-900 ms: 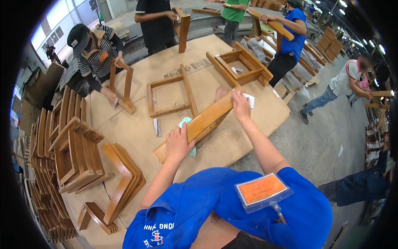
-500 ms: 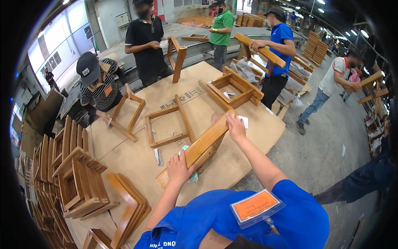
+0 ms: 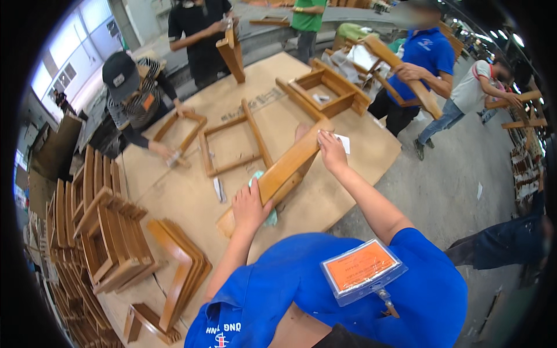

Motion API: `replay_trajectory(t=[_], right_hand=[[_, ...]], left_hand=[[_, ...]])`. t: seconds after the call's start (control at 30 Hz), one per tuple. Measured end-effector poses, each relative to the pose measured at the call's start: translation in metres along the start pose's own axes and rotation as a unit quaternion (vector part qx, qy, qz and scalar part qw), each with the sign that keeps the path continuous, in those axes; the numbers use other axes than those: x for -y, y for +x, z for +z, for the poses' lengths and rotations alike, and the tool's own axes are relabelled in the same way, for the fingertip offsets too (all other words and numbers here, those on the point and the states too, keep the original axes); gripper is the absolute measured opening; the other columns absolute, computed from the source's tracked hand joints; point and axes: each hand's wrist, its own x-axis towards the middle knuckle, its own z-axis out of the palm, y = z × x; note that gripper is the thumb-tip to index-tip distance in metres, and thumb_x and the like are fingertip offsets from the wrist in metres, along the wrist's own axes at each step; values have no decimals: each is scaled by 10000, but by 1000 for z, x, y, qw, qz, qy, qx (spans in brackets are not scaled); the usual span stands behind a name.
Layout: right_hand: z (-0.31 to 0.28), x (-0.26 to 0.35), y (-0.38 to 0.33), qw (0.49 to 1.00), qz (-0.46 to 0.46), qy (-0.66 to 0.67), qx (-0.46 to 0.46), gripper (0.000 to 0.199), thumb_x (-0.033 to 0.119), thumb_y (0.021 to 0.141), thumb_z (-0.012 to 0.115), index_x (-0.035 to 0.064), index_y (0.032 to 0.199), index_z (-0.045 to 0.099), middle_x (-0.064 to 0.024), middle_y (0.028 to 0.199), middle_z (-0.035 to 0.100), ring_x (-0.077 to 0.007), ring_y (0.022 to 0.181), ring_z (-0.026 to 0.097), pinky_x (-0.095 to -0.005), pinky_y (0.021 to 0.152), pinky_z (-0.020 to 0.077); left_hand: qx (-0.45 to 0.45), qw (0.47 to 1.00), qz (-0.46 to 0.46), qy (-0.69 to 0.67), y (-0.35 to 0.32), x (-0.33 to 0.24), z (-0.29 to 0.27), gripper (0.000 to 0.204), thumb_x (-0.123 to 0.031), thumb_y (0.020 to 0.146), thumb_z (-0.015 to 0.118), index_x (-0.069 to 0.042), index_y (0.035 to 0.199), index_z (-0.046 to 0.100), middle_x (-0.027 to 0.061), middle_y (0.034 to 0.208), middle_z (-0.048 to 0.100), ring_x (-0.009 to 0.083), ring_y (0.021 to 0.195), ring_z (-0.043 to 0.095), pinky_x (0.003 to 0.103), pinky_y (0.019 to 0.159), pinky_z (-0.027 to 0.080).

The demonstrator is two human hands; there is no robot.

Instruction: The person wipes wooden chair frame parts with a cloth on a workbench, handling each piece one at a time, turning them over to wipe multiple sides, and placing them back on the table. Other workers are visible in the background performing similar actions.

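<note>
The left hand (image 3: pixel 249 207) lies across the lower end of a long brown wooden piece (image 3: pixel 293 163), fingers together at the far edge and thumb set apart on the near one, so it is partly closed on the wood. The right hand (image 3: pixel 332 152) is bent over the upper end, fingers curled on the wood; its thumb is hard to make out. A white sheet (image 3: pixel 343 143) juts out just beside those fingers; whether they hold it cannot be told. Green cloth (image 3: pixel 271 218) shows at both edges of the wood by the left hand.

The piece thus runs between the two hands, above the tan tabletop (image 3: pixel 325 203). With it as clock centre, its long axis goes from between seven and eight up to between one and two, the upper end under the right hand.

Between four and five, a clear badge holder (image 3: pixel 348 298) on the wearer's chest contains an orange card (image 3: pixel 360 265). At one, a boxy wooden frame (image 3: pixel 342 104) has a white scrap (image 3: pixel 320 98) within its outline. An open wooden frame (image 3: pixel 262 142) lies flat at ten. Between seven and eight stand nested angled pieces (image 3: pixel 183 272); between eight and nine, stacked frames (image 3: pixel 119 238). A co-worker in stripes (image 3: pixel 142 98) bends over another frame at ten, farther out.
</note>
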Motion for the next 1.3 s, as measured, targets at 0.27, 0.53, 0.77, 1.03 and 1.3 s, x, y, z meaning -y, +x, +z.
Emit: replay_trajectory(t=[0.27, 0.53, 0.77, 1.03, 1.3], right_hand=[[-15, -12, 36, 1000, -14, 5, -6, 413, 102, 892, 500, 83, 1304, 521, -92, 1382, 496, -353, 1297, 418, -527, 1047, 334], [7, -19, 21, 990, -122, 65, 6, 378, 72, 886, 518, 79, 1262, 559, -140, 1342, 527, -359, 1260, 459, -445, 1035, 379], [7, 12, 26, 997, -29, 25, 63, 421, 68, 871, 493, 47, 1291, 522, -195, 1307, 531, -384, 1230, 469, -475, 985, 398], [-9, 27, 38, 966, -195, 54, 158, 478, 105, 893, 496, 140, 1370, 483, -86, 1425, 458, -328, 1322, 406, -464, 1067, 332], [42, 132, -6, 918, -365, 101, 117, 460, 115, 861, 541, 109, 1320, 517, -81, 1395, 489, -328, 1329, 396, -473, 1066, 341]], left_hand=[[2, 1000, -3, -1, 3, 1, -6, 777, -408, 730, 722, -47, 1355, 434, 119, 1038, 546, 287, 975, 535, 401, 823, 417], [5, 1000, -12, -19, 4, 3, -5, 784, -403, 742, 722, -45, 1372, 421, 116, 1033, 545, 283, 984, 527, 398, 842, 409], [31, 999, -22, -15, 4, 4, -10, 789, -382, 741, 727, -44, 1380, 410, 117, 1059, 546, 281, 996, 529, 397, 856, 412], [23, 997, -64, -20, -10, 49, -23, 782, -422, 725, 737, -90, 1364, 434, 164, 1132, 552, 339, 1087, 516, 426, 933, 398], [-63, 977, -116, -168, -48, 92, -28, 809, -277, 663, 828, -76, 1344, 442, 149, 1051, 502, 337, 952, 556, 405, 800, 487]])
